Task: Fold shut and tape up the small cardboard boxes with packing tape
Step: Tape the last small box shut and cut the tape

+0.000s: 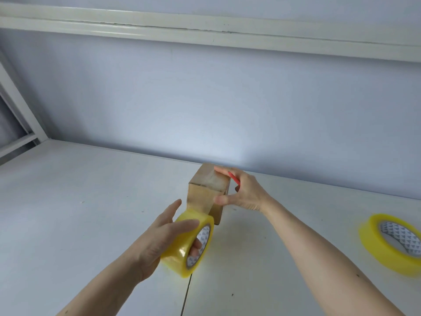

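At about seven o'clock from the frame's middle, the left hand (159, 238) grasps a roll of yellowish packing tape (189, 242), thumb along the outer band and fingers curled through the patterned core. A strip of tape (200, 199) runs from this roll up toward one o'clock onto the small cardboard box (208, 190), which stands on the white table (91, 201) just below centre, close to the table's far edge and the pale blue wall (205, 99). Clear tape already shines across the box's top face. The right hand (243, 192), at three o'clock of the box, grips the box itself, thumb on the near face and fingers over the top far edge; something thin and red (233, 177) is tucked in the same hand, too little of it showing to name. Far off at four o'clock, well apart from the box, a second tape roll (373, 242) lies flat on the table by the frame's right edge.
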### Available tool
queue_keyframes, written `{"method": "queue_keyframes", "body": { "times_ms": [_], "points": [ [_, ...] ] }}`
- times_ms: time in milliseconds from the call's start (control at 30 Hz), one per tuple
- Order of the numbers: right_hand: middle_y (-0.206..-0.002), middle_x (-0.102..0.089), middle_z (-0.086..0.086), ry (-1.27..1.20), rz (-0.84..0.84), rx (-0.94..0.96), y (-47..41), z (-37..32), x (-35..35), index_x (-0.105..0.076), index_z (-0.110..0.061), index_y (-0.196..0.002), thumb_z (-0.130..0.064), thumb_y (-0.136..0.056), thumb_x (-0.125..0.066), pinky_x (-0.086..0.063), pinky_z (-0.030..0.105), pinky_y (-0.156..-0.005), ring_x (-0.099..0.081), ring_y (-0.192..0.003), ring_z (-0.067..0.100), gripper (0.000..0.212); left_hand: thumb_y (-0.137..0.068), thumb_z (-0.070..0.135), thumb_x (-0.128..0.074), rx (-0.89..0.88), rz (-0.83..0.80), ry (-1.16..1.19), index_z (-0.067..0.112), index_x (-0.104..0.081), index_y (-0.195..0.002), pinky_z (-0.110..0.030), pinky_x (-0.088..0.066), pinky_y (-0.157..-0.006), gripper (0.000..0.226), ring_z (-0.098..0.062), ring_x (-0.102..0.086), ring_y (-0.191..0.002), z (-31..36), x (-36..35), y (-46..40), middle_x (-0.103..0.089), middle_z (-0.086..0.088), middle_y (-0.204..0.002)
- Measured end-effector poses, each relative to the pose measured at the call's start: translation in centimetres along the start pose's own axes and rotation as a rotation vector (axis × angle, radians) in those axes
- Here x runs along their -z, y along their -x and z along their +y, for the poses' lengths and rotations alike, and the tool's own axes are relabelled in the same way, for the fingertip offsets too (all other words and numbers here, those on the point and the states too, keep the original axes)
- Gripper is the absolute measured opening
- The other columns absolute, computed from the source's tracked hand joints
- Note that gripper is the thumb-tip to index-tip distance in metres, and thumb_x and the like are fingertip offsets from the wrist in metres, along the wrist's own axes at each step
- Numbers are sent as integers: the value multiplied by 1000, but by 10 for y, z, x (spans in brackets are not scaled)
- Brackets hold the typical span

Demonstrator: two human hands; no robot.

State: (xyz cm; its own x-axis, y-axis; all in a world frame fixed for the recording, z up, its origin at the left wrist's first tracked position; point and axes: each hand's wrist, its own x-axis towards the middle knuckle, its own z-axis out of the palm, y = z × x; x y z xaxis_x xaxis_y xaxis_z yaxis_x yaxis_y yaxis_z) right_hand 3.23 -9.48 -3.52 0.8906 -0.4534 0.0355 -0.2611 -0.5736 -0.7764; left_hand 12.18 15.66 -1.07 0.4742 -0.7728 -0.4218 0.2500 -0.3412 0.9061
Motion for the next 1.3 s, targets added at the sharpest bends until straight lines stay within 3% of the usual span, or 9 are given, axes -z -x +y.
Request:
{"method": "queue_keyframes", "body": {
  "times_ms": [200,400,533,633,867,1000,1133,1233,1300],
  "points": [
    [-130,-60,-19,-290,101,-106,-8,2,1,-61,-36,-133,-63,-52,-78,-60,33,-60,-66,-104,14,86,-72,44,-77,-36,-9,33,37,-33,-152,-35,-60,-75,92,-23,-72,-97,18,-8,-6,-64,-1,-124],
    [-117,-67,-8,-342,42,-188,-21,-3,16,-64,-23,-130,-68,-50,-74,-58,33,-58,-64,-107,8,93,-94,30,-68,19,26,-7,30,-12,-160,-27,-58,-58,87,-11,-74,-68,27,-21,-22,-75,8,-77],
    [-56,-59,-24,-377,8,-259,-28,0,28,-65,-22,-93,-61,-70,-77,-62,47,-70,-55,-50,-10,47,-99,29,-62,88,3,8,36,-13,-159,-25,-55,-46,77,-14,-70,-51,30,-27,-34,-71,5,-58],
    [-86,-68,-12,-410,14,-322,-35,0,30,-63,-20,-88,-63,-74,-68,-60,55,-80,-46,-37,-5,45,-101,30,-60,80,-22,51,44,-39,-140,-31,-60,-55,46,-23,-70,-57,35,-31,-43,-76,-5,-75],
    [-126,-55,-7,-343,65,-457,-42,-5,32,-57,-29,-136,-83,-81,-43,-63,43,-76,-38,-62,12,79,-97,26,-66,59,96,108,34,-27,-134,-41,-57,-66,54,-31,-67,-59,45,-45,-85,-70,-21,-88],
    [-74,-48,-6,-8,298,-353,-22,4,32,-50,-26,-77,-82,-86,-35,-56,36,-64,-50,-69,16,59,-97,26,-66,50,129,116,34,-29,-129,-43,-57,-69,49,-31,-67,-57,47,-48,-95,-70,-22,-88],
    [-62,-57,-1,389,257,-371,29,23,26,-50,-13,-60,-95,-74,-9,-42,34,-65,-53,-68,24,93,-97,26,-66,45,133,92,30,-29,-130,-36,-58,-56,50,-28,-68,-56,47,-45,-97,-71,-23,-90],
    [-108,-71,-4,446,245,-240,36,25,24,-74,-29,-98,-101,-67,-7,-44,37,-95,-61,-108,20,102,-96,25,-68,48,130,90,30,-29,-132,-35,-57,-55,53,-29,-68,-56,48,-45,-96,-71,-25,-91],
    [-159,-35,-4,292,247,-137,23,13,24,-39,-30,-151,-95,-69,-39,-26,36,-118,-29,-147,16,105,-96,25,-68,47,130,90,30,-28,-133,-36,-58,-56,54,-30,-68,-57,48,-47,-95,-71,-25,-91]
  ]
}}
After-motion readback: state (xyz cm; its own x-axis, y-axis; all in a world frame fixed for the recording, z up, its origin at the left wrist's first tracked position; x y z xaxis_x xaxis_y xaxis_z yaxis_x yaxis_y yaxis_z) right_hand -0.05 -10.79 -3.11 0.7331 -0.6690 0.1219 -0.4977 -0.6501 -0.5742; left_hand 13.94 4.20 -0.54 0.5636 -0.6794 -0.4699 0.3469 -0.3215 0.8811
